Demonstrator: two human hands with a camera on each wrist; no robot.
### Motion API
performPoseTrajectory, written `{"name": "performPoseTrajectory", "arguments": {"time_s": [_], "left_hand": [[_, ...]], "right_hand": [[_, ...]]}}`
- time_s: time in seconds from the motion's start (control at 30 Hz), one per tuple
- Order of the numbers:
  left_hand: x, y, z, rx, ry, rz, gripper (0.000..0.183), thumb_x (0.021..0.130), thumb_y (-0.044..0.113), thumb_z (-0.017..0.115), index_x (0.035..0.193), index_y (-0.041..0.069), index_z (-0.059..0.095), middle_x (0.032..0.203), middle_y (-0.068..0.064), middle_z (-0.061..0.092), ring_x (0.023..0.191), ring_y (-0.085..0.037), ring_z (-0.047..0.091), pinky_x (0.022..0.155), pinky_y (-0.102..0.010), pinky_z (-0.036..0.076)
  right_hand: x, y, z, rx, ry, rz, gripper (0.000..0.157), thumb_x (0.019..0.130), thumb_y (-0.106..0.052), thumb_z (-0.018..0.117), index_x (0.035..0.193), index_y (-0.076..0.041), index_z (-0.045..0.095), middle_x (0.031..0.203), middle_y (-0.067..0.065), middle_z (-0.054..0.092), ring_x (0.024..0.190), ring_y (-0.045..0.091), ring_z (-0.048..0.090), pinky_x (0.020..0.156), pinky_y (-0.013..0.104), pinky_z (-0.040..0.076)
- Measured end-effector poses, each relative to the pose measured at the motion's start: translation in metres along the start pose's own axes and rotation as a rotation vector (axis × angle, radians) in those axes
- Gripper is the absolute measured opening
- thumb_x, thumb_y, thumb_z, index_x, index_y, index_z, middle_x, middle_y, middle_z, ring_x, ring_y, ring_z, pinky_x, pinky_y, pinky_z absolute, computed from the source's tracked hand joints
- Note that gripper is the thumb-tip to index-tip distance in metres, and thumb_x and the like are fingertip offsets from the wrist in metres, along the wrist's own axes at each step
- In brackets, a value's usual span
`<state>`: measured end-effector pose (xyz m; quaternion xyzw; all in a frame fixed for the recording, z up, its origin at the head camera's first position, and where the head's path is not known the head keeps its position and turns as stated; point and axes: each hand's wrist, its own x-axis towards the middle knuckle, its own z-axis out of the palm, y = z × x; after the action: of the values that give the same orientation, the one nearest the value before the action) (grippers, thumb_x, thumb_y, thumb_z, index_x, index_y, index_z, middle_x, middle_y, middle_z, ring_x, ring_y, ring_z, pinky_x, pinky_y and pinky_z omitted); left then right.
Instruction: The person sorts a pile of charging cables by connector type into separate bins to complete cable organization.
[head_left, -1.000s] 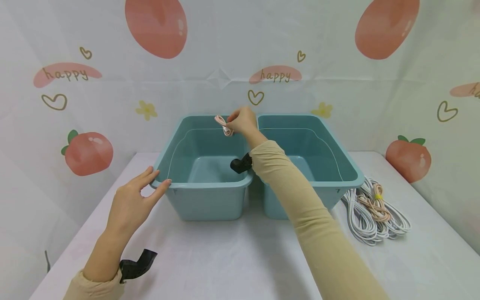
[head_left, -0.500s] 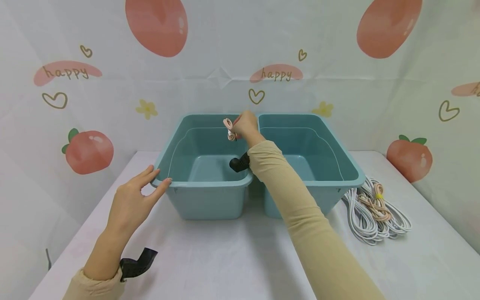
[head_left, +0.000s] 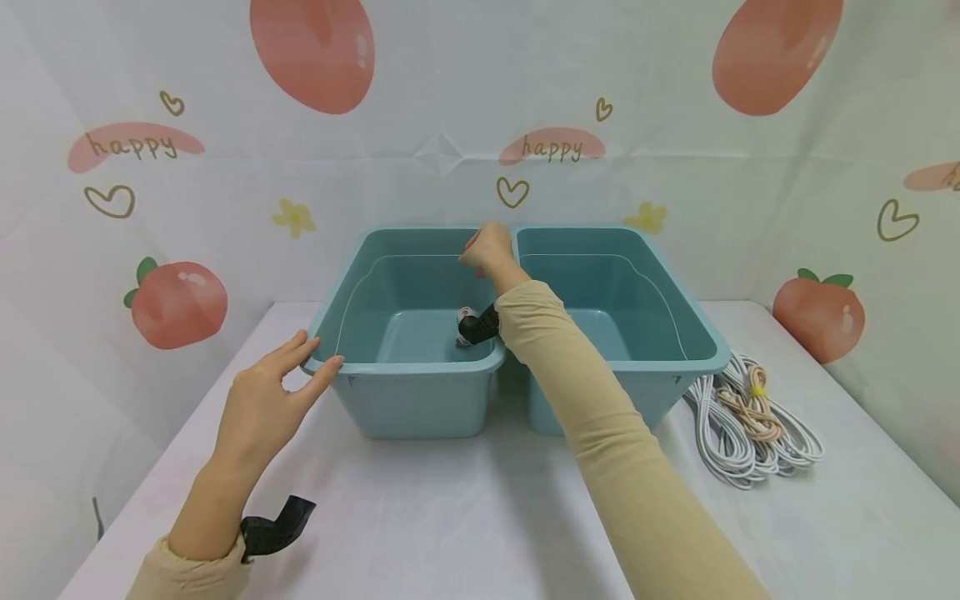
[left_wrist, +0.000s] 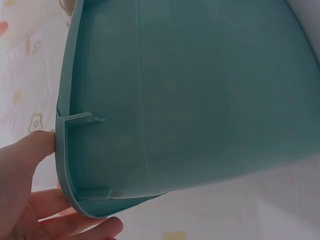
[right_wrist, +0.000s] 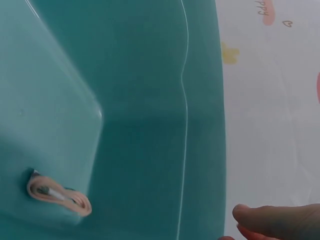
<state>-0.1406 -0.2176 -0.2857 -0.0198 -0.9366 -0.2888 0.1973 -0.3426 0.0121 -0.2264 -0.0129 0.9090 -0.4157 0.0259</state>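
Spread over the near-left rim corner of a light-blue rectangular plastic tub (head_left: 416, 402): left hand (head_left: 261, 410), touching, not clasping. On that tub's floor, toward the right wall: small pale-pink coiled cable (right_wrist: 56, 194). Above: right hand (head_left: 491, 250), thumb straight, apparently holding nothing, other fingers mostly hidden. Possible trouble: tub dragged askew by beige sleeve (head_left: 592, 408) catching its rim. Farther right: matching light-blue tub (head_left: 637, 382), easily mistaken; then white-and-beige cord bundle (head_left: 723, 450).

Both bins (head_left: 416, 404) were blue-green. The inner cable (right_wrist: 62, 199) was pale pink; the outer cables (head_left: 731, 446) were white and tan. The backdrop (head_left: 442, 92) was white, fruit-patterned.
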Motion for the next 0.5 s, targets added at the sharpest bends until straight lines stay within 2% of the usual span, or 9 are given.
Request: {"name": "performPoseTrajectory", "arguments": {"time_s": [0.23, 0.37, 0.5], "left_hand": [[0.0, 0.0, 0.0, 0.004, 0.001, 0.004, 0.059, 0.09, 0.045, 0.057, 0.131, 0.003, 0.053, 0.14, -0.019, 0.046, 0.128, -0.044, 0.043, 0.097, -0.06, 0.04], [0.0, 0.001, 0.001, 0.007, 0.003, 0.008, 0.059, 0.09, 0.045, 0.057, 0.131, 0.003, 0.053, 0.14, -0.02, 0.046, 0.128, -0.044, 0.043, 0.097, -0.06, 0.04], [0.0, 0.0, 0.001, 0.009, 0.007, 0.008, 0.059, 0.089, 0.044, 0.058, 0.13, 0.002, 0.054, 0.14, -0.02, 0.047, 0.128, -0.044, 0.043, 0.097, -0.061, 0.039]], "right_hand": [[-0.005, -0.004, -0.009, 0.017, -0.095, -0.049, 0.027, 0.088, -0.015, 0.064, 0.112, -0.004, 0.062, 0.129, 0.013, 0.053, 0.103, 0.03, 0.063, 0.085, 0.036, 0.056], [-0.012, -0.008, -0.023, 0.039, -0.134, -0.079, 0.029, 0.089, -0.017, 0.062, 0.116, -0.005, 0.06, 0.13, 0.01, 0.053, 0.11, 0.027, 0.058, 0.087, 0.034, 0.055], [-0.019, -0.011, -0.039, 0.075, -0.165, -0.1, 0.033, 0.089, -0.015, 0.063, 0.12, -0.006, 0.057, 0.128, 0.013, 0.053, 0.11, 0.028, 0.059, 0.09, 0.034, 0.054]]}}
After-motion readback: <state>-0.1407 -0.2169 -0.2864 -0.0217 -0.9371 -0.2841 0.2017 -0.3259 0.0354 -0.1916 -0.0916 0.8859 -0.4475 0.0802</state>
